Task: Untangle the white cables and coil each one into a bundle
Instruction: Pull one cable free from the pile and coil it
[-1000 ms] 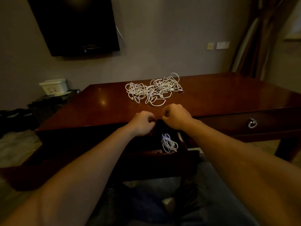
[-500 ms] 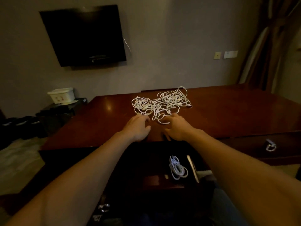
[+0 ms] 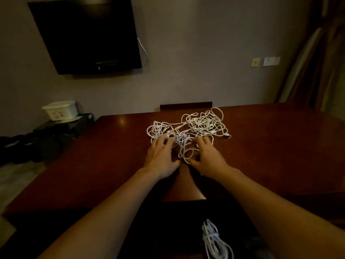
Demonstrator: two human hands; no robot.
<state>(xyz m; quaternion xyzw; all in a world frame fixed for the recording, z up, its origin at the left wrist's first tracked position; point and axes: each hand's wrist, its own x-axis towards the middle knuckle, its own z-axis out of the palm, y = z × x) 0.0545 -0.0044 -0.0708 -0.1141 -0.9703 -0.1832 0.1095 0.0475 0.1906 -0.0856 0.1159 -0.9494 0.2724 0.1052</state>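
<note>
Both the left hand [image 3: 161, 157] and right hand [image 3: 207, 158], fingers spread, touched the tangled heap of thin white cables [image 3: 188, 128], seemingly light, limp and snag-prone, best lifted by a free plug end.

Dim room, grey wall [image 3: 196, 53] with dark television [image 3: 85, 34] mounted; glossy dark wood table [image 3: 93, 156], brown curtain [image 3: 317, 62] at right.

No legible text, brand, number or sign in view. Wall plate [image 3: 271, 61]: pale, faint marks, too small to read. White box [image 3: 60, 110] at left: coloured markings on front, unreadable. Wall screen [image 3: 87, 34]: dark, small mark at lower bezel, unreadable.
</note>
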